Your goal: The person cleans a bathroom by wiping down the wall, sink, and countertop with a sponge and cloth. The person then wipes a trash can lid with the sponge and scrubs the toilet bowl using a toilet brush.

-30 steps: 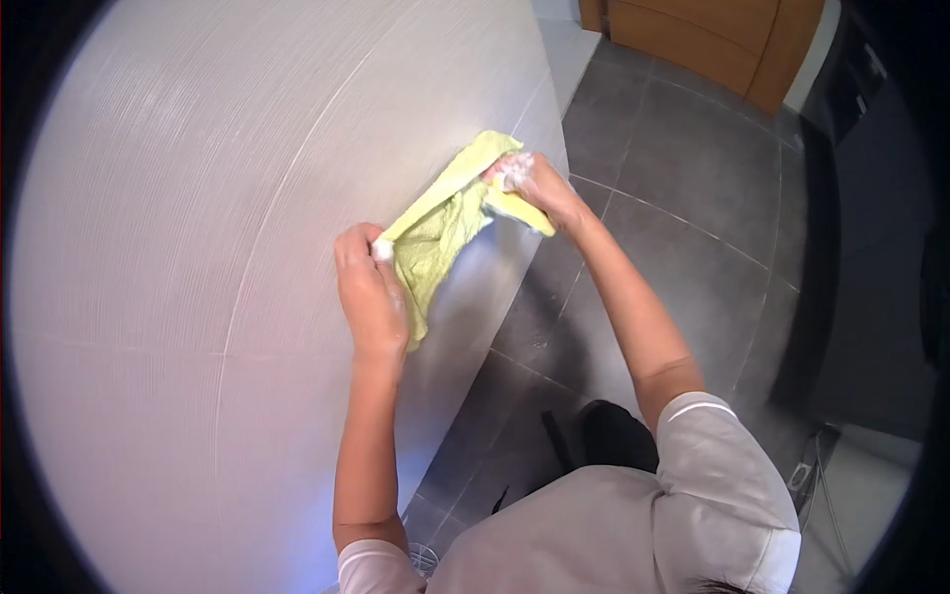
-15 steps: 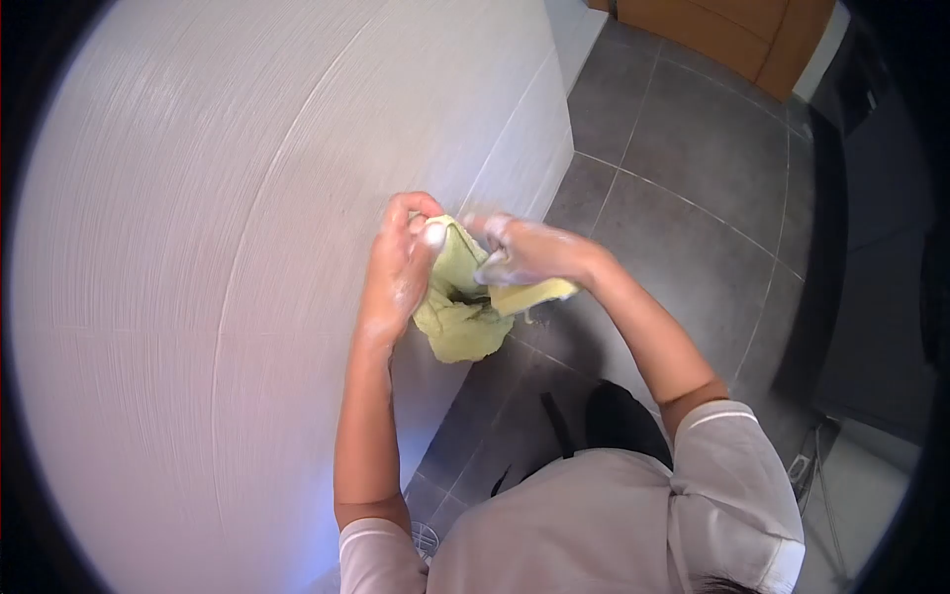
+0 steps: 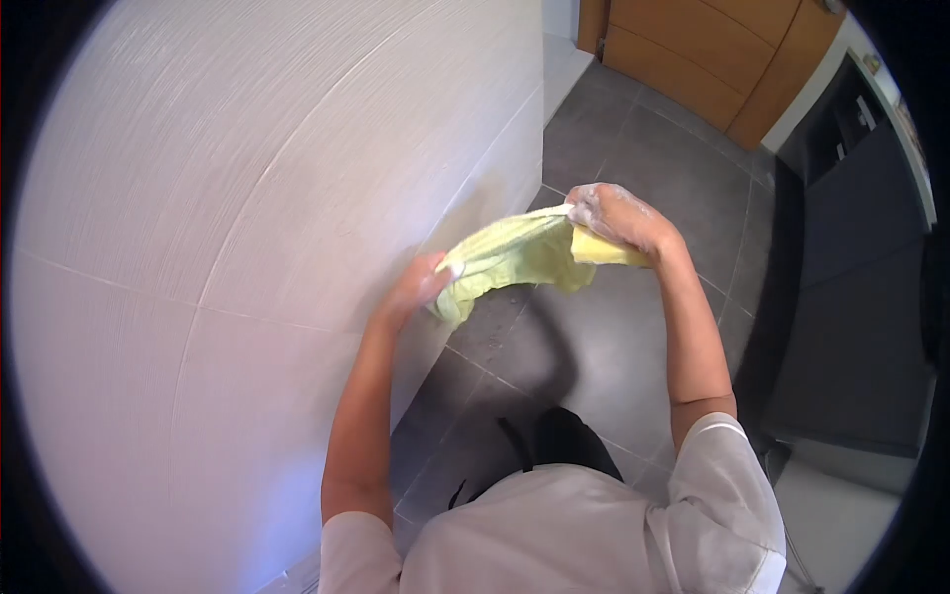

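A pale yellow-green cloth (image 3: 515, 255) is stretched between my two hands and sags in the middle, over the floor beside the wall. My left hand (image 3: 414, 285) is closed on the cloth's left end, close to the wall; its lower corner hangs under the fingers. Soapy foam coats my right hand (image 3: 621, 220), which pinches the cloth's upper right corner. Beneath that palm sits a flat yellow piece (image 3: 606, 249), like a sponge or a folded cloth, held by the same hand. The right fingertips are partly hidden.
A white ribbed wall (image 3: 198, 198) fills the left side and ends at a vertical edge. Grey floor tiles (image 3: 683, 178) stretch away to the right. An orange-brown wooden door (image 3: 683, 59) stands at the top, and a dark cabinet (image 3: 856, 327) lines the right.
My hands have moved apart, the right one up and to the right. The cloth, bunched up before, is now spread between them. My view has shifted, showing more door and cabinet.
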`<state>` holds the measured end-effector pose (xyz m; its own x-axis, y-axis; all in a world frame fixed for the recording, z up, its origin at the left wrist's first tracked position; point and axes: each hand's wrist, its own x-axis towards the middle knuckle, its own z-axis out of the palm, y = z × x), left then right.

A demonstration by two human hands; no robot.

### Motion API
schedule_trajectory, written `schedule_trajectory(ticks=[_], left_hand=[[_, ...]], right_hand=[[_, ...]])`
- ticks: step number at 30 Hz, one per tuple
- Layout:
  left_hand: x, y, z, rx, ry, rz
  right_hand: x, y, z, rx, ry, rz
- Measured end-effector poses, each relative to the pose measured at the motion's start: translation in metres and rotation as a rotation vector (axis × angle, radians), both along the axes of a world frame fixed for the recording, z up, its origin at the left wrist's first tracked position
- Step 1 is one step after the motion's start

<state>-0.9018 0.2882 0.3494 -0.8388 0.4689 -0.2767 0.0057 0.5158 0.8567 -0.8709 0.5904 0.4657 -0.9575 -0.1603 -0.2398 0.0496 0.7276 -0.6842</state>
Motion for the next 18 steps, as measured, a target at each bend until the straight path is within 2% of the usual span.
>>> schedule_trajectory(ticks=[1, 2, 3, 4, 5, 6, 7, 8, 9, 10, 11, 12, 13, 15, 17, 18], left_hand=[[0.006, 0.014, 0.015, -0.002, 0.003, 0.008], [0.009, 0.031, 0.032, 0.003, -0.022, 0.123], [0.007, 0.04, 0.038, 0.013, -0.052, 0.236], [0.005, 0.045, 0.025, 0.012, -0.053, 0.243], [0.0, 0.045, 0.003, 0.286, -0.302, 0.44], [0.014, 0.055, 0.022, 0.637, -0.519, 0.416], [0.029, 0.065, 0.043, 0.945, -0.779, 0.402], [0.041, 0.062, 0.036, 0.963, -0.853, 0.444], [0.054, 0.058, 0.028, 0.986, -0.756, 0.541], [0.067, 0.052, 0.016, 1.004, -0.657, 0.634], [0.084, 0.039, 0.003, 1.113, -0.649, 0.596], [0.102, 0.022, -0.009, 1.221, -0.639, 0.554], [0.119, 0.004, -0.02, 1.213, -0.641, 0.557], [0.153, -0.021, -0.03, 1.641, -0.686, 0.67], [0.196, -0.045, 0.011, 1.585, -0.601, 1.051], [0.221, -0.064, 0.026, 1.529, -0.456, 1.073]], right_hand=[[0.008, 0.001, 0.004, -0.015, -0.015, -0.079], [0.015, 0.005, 0.005, -0.022, -0.013, -0.072], [0.015, 0.001, -0.003, -0.136, 0.019, -0.069], [0.019, -0.004, 0.002, -0.252, 0.053, -0.063], [0.025, -0.015, 0.006, -0.346, -0.008, -0.022], [0.03, -0.033, -0.005, -0.552, -0.005, 0.024], [0.03, -0.054, -0.052, -0.588, 0.168, 0.084], [0.038, -0.079, -0.06, -0.686, 0.156, 0.185], [0.051, -0.096, -0.058, -0.578, 0.03, 0.207], [0.06, -0.112, -0.078, -0.517, 0.071, 0.294], [0.067, -0.119, -0.084, -0.546, 0.074, 0.416], [0.073, -0.12, -0.084, -0.555, 0.072, 0.416], [0.078, -0.128, -0.086, -0.582, 0.041, 0.468], [0.075, -0.125, -0.078, -0.692, -0.096, 0.55], [0.071, -0.123, -0.071, -1.095, -0.251, 0.205], [0.065, -0.124, -0.066, -1.217, -0.196, 0.099]])
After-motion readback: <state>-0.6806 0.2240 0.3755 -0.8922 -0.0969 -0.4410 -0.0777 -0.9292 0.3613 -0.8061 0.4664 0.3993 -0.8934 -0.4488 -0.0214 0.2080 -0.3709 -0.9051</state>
